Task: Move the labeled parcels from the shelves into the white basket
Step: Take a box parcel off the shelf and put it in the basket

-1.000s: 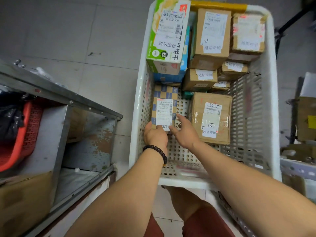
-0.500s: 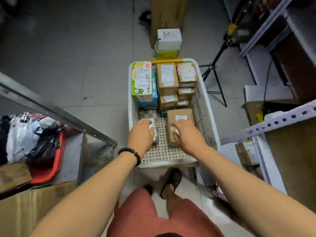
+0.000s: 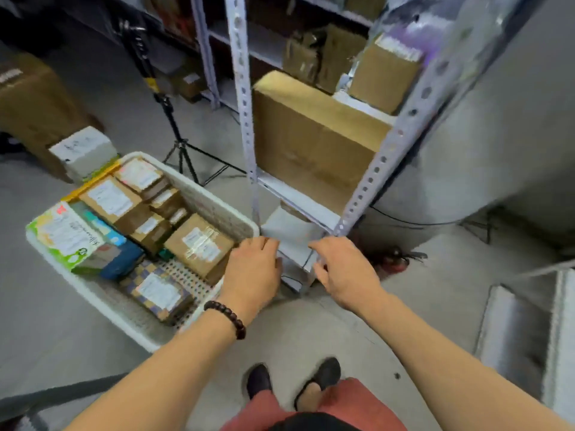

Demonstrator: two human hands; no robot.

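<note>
The white basket [image 3: 214, 200] stands on the floor at the left, packed with several labeled parcels: a checkered box [image 3: 157, 292] at its near end, a brown carton [image 3: 199, 244], a green and white box [image 3: 67, 234]. My left hand [image 3: 253, 272], with a bead bracelet at the wrist, hovers over the basket's near right corner, fingers relaxed, holding nothing. My right hand [image 3: 343, 270] hangs empty just right of it, beside the foot of the grey metal shelf [image 3: 382, 157]. On the shelf stand a big brown carton [image 3: 311, 141] and a smaller one [image 3: 384, 77].
A black tripod [image 3: 174, 126] stands behind the basket. More brown boxes [image 3: 34, 104] and a white box [image 3: 82, 150] sit on the floor at the far left. A red fire extinguisher [image 3: 396, 262] lies by the shelf foot. A grey shelf edge [image 3: 557, 343] is at the right.
Both hands let go of the checkered box and the brown carton and rose out of the basket. My view swung right, from the basket to the shelf.
</note>
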